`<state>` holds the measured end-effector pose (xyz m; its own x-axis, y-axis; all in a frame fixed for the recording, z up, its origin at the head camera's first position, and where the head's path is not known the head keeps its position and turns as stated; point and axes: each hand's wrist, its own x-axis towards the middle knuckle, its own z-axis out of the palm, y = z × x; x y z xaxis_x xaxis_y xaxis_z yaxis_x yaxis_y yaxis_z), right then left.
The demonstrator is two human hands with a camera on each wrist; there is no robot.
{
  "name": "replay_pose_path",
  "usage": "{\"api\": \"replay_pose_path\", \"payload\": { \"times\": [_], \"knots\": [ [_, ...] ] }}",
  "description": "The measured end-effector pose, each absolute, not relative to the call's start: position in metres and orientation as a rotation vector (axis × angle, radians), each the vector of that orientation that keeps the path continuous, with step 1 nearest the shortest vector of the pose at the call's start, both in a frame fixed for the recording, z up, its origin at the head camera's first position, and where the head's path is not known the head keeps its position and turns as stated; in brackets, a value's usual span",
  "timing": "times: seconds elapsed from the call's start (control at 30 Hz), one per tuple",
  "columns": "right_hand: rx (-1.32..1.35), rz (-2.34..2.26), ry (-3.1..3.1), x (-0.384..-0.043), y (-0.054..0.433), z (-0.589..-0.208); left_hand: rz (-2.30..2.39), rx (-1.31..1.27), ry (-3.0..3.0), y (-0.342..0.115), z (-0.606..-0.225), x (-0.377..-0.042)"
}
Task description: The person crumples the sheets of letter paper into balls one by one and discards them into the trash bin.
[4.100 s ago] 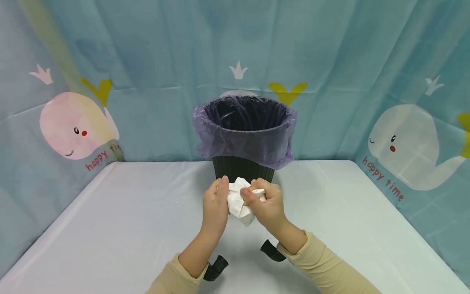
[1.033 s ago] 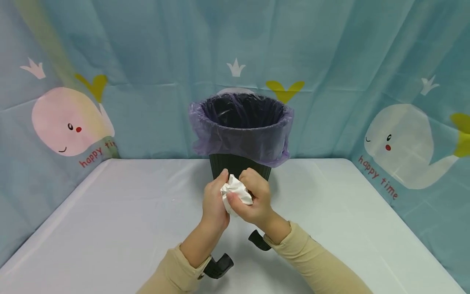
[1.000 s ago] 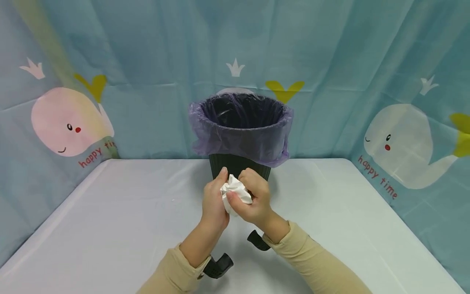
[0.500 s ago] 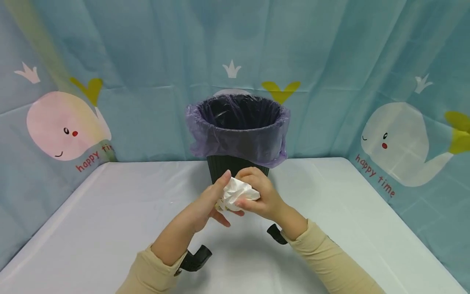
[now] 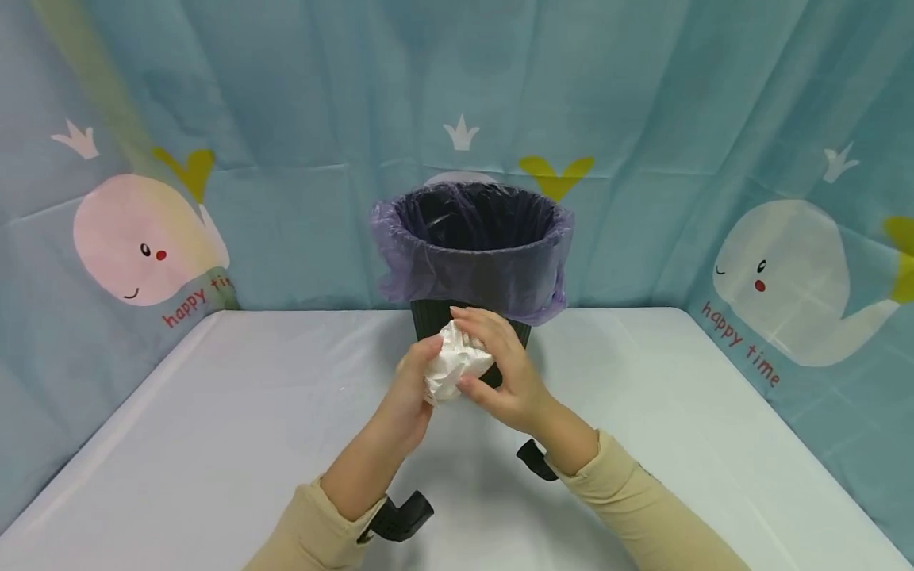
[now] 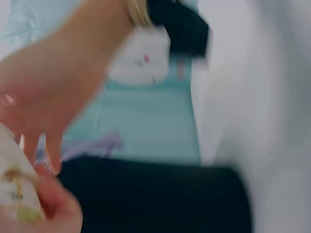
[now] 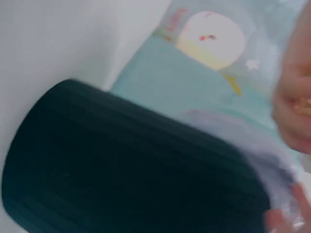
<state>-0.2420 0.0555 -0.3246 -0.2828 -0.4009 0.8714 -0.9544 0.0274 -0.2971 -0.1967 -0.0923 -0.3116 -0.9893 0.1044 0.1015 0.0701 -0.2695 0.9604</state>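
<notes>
A ball of crumpled white paper [image 5: 457, 366] is held between both hands, above the table in front of the bin. My left hand [image 5: 408, 396] grips its left side, thumb on top. My right hand [image 5: 510, 373] cups it from the right, with the thumb low on its near side and the fingers arched over its far side. In the left wrist view, the underside of the paper [image 6: 17, 189] shows yellow-green and brown markings. The right wrist view catches only the edge of the left hand [image 7: 291, 102] and the right fingertips [image 7: 302, 206].
Just behind the hands stands a black bin [image 5: 432, 317], lined with a purple plastic bag [image 5: 485, 277] folded over its rim. The white table [image 5: 286, 412] meets a blue curtain [image 5: 307, 238] with whale prints at the back and sides. A black wrist mount [image 5: 403, 517] sits under each sleeve.
The left hand has gone from wrapping the paper to spreading its fingers beneath it, then gripping it again. The right fingers have loosened and lengthened over the paper, which looks more tightly balled.
</notes>
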Motion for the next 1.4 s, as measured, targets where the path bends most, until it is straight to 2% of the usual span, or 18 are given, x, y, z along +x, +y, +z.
{"api": "replay_pose_path", "payload": {
  "times": [0.13,0.3,0.73,0.9,1.1,1.27,1.4],
  "knots": [
    [1.210,1.170,-1.876,-0.230,0.053,-0.318,2.499,0.349,2.172,-0.087,-0.314,-0.196],
    [1.142,1.203,-1.932,-0.225,0.047,-0.313,2.569,0.519,2.314,-0.083,-0.319,-0.199],
    [0.977,1.731,-1.534,-0.229,0.015,-0.343,2.899,0.444,2.522,-0.075,-0.324,-0.205],
    [1.068,1.754,-1.450,-0.239,0.018,-0.347,2.826,0.381,2.516,-0.075,-0.331,-0.211],
    [1.195,1.427,-1.508,-0.249,0.038,-0.340,2.325,0.362,2.562,-0.094,-0.326,-0.207],
    [1.477,1.256,-1.524,-0.252,0.058,-0.334,1.991,0.505,2.075,-0.113,-0.322,-0.208],
    [1.694,1.216,-1.484,-0.255,0.065,-0.329,2.008,0.530,1.704,-0.117,-0.318,-0.211]
  ]
}}
